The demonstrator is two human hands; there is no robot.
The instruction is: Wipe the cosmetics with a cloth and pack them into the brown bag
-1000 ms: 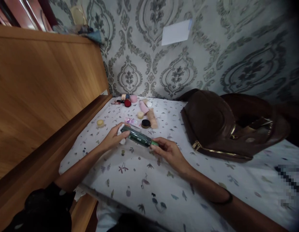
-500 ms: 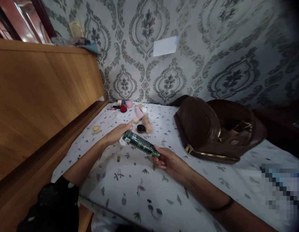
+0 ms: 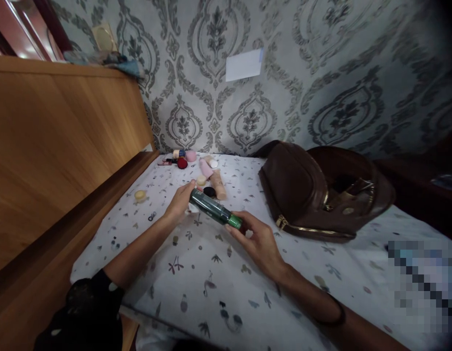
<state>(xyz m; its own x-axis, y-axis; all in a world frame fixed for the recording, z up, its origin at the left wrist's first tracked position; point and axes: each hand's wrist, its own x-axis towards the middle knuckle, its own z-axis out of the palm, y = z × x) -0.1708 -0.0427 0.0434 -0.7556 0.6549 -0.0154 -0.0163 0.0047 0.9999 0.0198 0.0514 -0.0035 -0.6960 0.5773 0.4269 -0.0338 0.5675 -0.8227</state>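
A dark green bottle (image 3: 210, 206) with a bright green cap (image 3: 234, 222) is held slantwise above the patterned sheet. My left hand (image 3: 181, 201) is closed around its base end, with something white, perhaps a tissue or cloth, showing beneath. My right hand (image 3: 257, 239) grips the cap end between thumb and fingers. Just beyond the bottle lie a black round lid or jar (image 3: 209, 191), a beige tube (image 3: 218, 185), a pink tube (image 3: 205, 168) and a small cream-coloured round piece (image 3: 201, 180).
An open brown leather bag (image 3: 295, 185) stands at the right. By the wall are a red round item (image 3: 182, 163) and a pink sponge-like piece (image 3: 191, 156). A small yellow pot (image 3: 140, 196) sits at left, near the wooden headboard (image 3: 72, 126). A blurred patch covers something at lower right.
My right hand has shifted its grip on the cap end, and more of the green cap shows. The bottle has turned slightly in my hands. The whole view has shifted a little.
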